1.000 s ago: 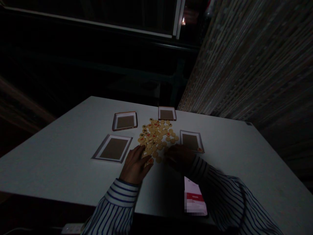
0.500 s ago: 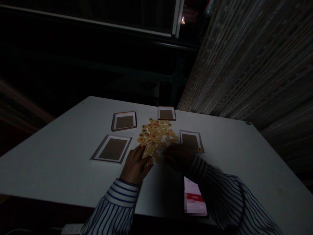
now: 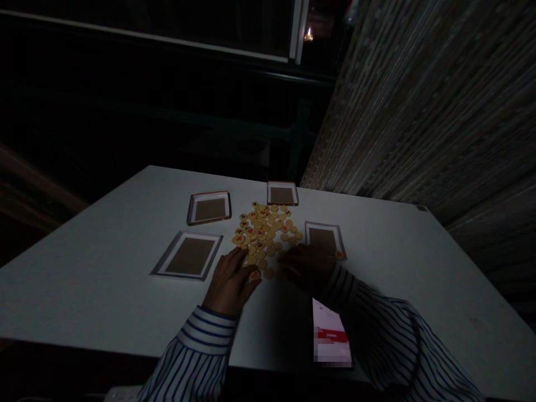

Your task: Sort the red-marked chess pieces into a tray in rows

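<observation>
A heap of round, pale Chinese chess pieces (image 3: 268, 226) lies in the middle of the table, some showing red or black characters, others plain side up. At its near left edge rests my left hand (image 3: 229, 279), fingers apart and touching the pieces there, nothing gripped. One red-marked piece (image 3: 254, 276) sits beside its thumb. My right hand (image 3: 307, 267) is on the near right side of the heap, dark in shadow. Its fingers reach left over the edge of the heap, apart, with no piece visible in them.
Around the heap on the white table (image 3: 121, 223) stand shallow trays: near left (image 3: 165, 261), far left (image 3: 191, 209), back (image 3: 268, 192) and right (image 3: 307, 231). The right one holds a red-marked piece (image 3: 339, 254). A lit phone (image 3: 329, 318) lies by my right forearm. A string curtain (image 3: 377, 123) hangs at right.
The view has shifted slightly, so the table and trays sit a little further left. Both hands stay at the heap's near edge with hardly any movement.
</observation>
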Action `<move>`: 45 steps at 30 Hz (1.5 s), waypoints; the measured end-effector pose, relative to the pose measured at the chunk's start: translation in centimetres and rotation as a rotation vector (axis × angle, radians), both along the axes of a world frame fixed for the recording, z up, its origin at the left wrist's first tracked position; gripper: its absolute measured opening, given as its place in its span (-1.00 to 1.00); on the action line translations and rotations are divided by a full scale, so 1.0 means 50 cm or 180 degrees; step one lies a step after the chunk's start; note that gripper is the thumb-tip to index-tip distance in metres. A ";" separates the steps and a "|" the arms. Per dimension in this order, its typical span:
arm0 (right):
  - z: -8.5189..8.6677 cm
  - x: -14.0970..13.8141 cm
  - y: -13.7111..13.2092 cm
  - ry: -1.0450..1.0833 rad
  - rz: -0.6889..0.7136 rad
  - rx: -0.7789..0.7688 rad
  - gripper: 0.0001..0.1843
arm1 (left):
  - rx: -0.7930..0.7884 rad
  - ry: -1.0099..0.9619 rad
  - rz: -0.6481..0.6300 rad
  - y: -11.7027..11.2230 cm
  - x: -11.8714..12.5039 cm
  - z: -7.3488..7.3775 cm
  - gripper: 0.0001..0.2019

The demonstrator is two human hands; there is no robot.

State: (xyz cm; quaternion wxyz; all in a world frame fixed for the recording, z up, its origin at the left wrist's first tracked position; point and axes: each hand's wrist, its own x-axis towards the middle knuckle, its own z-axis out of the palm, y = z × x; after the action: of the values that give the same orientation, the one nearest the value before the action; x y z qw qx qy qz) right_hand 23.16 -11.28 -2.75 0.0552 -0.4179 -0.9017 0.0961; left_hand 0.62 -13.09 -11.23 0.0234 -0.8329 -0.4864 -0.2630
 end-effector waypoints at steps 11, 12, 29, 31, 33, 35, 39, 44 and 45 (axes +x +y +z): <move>-0.008 0.023 0.001 0.0152 -0.0015 0.0185 -0.72 | 0.0069 -0.0258 -0.0031 -0.008 0.026 0.045 -0.76; -0.007 0.025 0.000 0.0166 -0.0016 0.0184 -0.72 | 0.0070 -0.0272 -0.0047 -0.007 0.029 0.048 -0.75; -0.003 0.073 0.000 0.0539 -0.0171 0.0341 -0.74 | 0.0222 -0.0448 -0.0346 0.009 0.077 0.086 -0.77; -0.002 0.080 0.001 0.0561 -0.0151 0.0339 -0.74 | 0.0248 -0.0496 -0.0327 0.012 0.081 0.088 -0.78; 0.000 0.088 0.002 0.0573 -0.0163 0.0387 -0.74 | 0.0264 -0.0470 -0.0369 0.015 0.082 0.088 -0.78; 0.000 0.096 0.004 0.0605 -0.0203 0.0464 -0.74 | 0.0263 -0.0419 -0.0421 0.019 0.083 0.087 -0.79; -0.003 0.112 0.007 0.0639 -0.0232 0.0495 -0.73 | 0.0219 -0.0406 -0.0369 0.021 0.092 0.086 -0.79; -0.004 0.130 0.012 0.0591 -0.0261 0.0530 -0.73 | 0.0010 -0.0383 -0.0267 0.022 0.111 0.094 -0.77; -0.004 0.133 0.012 0.0579 -0.0271 0.0544 -0.73 | -0.0022 -0.0380 -0.0254 0.023 0.115 0.096 -0.77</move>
State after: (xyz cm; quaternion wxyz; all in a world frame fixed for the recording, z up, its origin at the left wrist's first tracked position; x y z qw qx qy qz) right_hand 29.82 -10.66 -2.95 0.1762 -0.4390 -0.8794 0.0540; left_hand 6.37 -11.95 -6.41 -0.0190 -0.8345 -0.4542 -0.3113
